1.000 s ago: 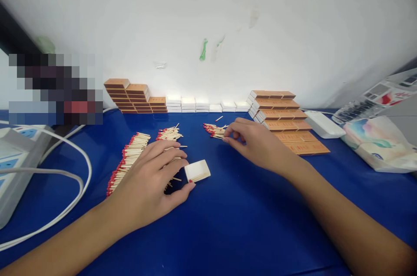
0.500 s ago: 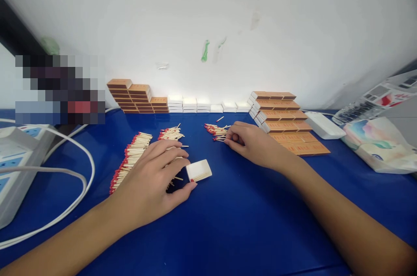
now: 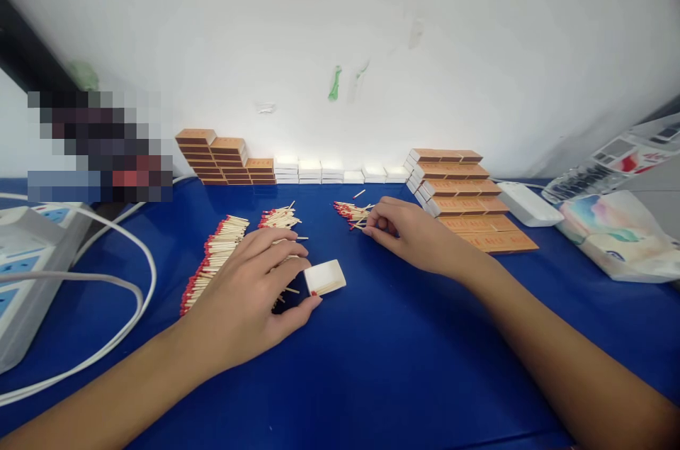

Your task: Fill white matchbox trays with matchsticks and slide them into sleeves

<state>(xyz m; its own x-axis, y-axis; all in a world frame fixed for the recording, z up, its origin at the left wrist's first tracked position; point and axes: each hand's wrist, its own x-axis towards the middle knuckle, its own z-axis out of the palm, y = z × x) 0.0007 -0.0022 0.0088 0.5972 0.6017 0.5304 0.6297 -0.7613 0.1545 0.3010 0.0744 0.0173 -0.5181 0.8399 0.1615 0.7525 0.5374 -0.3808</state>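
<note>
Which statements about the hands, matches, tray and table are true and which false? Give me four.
1. The right hand has its fingertips at a small pile of matches. True.
2. The tray beside the left hand has matches in it. True.
3. The loose match lies inside the tray. False: it lies beyond the small pile.
4. The table is red. False: the table is blue.

Wall (image 3: 255, 32) plain off-white, scuffed. Green mark (image 3: 334, 84) near centre; faint grey smudge (image 3: 416, 32) up and right of it. Dark diagonal bar (image 3: 26, 67), far left. Table (image 3: 361, 379) deep blue, glossy, against wall. Light brightest low on wall, dimmer toward corners.
</note>
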